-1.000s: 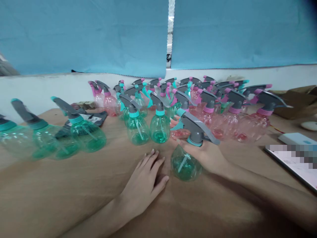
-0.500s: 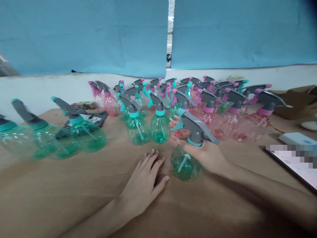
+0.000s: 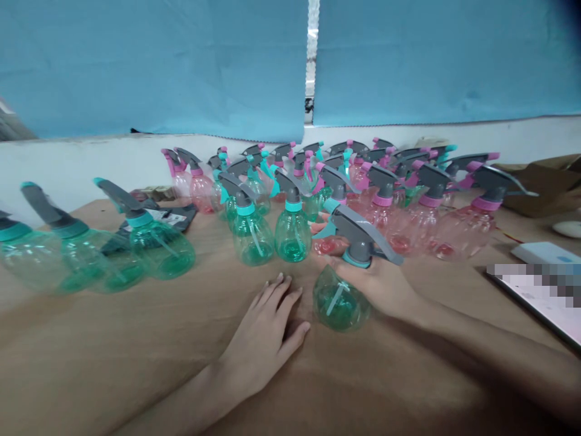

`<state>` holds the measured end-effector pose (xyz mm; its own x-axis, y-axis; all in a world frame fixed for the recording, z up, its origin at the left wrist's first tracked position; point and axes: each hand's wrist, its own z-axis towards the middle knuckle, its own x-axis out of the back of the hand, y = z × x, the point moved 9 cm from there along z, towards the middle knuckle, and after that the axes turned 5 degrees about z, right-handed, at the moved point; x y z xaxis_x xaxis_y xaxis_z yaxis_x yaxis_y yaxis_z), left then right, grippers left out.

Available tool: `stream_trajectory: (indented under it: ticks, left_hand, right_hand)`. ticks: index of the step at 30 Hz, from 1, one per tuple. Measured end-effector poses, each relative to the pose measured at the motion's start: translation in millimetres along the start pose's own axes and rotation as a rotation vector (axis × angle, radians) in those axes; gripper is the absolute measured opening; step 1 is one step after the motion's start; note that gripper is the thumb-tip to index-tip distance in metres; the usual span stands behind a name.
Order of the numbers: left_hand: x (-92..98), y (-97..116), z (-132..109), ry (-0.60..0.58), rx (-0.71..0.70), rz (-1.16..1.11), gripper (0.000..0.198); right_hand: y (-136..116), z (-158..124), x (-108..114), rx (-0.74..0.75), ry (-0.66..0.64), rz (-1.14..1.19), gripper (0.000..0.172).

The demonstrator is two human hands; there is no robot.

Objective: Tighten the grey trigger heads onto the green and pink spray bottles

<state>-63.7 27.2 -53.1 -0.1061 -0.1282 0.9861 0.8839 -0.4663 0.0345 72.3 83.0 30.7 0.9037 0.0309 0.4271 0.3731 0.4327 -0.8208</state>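
Observation:
My right hand (image 3: 385, 284) is wrapped round the neck of a green spray bottle (image 3: 341, 306) with a grey and teal trigger head. That bottle stands on the wooden table (image 3: 149, 345), its nozzle end pointing left and away. Some of my right fingers are partly hidden behind the trigger and neck. My left hand (image 3: 267, 333) lies palm down on the table, just left of the held bottle, fingers spread and holding nothing. Beyond it stand two more green spray bottles, one nearer the middle (image 3: 293, 239) and one to its left (image 3: 253, 242).
Several pink spray bottles (image 3: 420, 227) crowd the table's right and back. At left stand more green bottles (image 3: 162, 248) beside a dark plastic packet (image 3: 181, 215). A tablet-like screen (image 3: 544, 309), a white box (image 3: 544, 253) and a brown carton (image 3: 531, 188) lie at right.

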Motion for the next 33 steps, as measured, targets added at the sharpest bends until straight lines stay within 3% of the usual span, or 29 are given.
stream_trajectory:
  ticks: [10, 16, 25, 33]
  left_hand:
    - [0.4, 0.0, 0.3, 0.001, 0.002, -0.01, 0.047]
    - [1.6, -0.6, -0.5, 0.02, 0.008, -0.026, 0.046]
    - [2.6, 0.4, -0.5, 0.018, 0.007, -0.05, 0.047]
    - [0.9, -1.5, -1.8, 0.023, 0.009, -0.046, 0.048]
  right_hand:
    - [-3.7, 1.7, -0.1, 0.003, -0.054, 0.138, 0.033]
    - [1.9, 2.6, -1.4, -0.008, -0.06, 0.137, 0.023]
    - [-3.4, 3.9, -5.0, 0.087, -0.109, 0.204, 0.037]
    - [4.5, 3.8, -7.4, 0.063, -0.104, 0.167, 0.024]
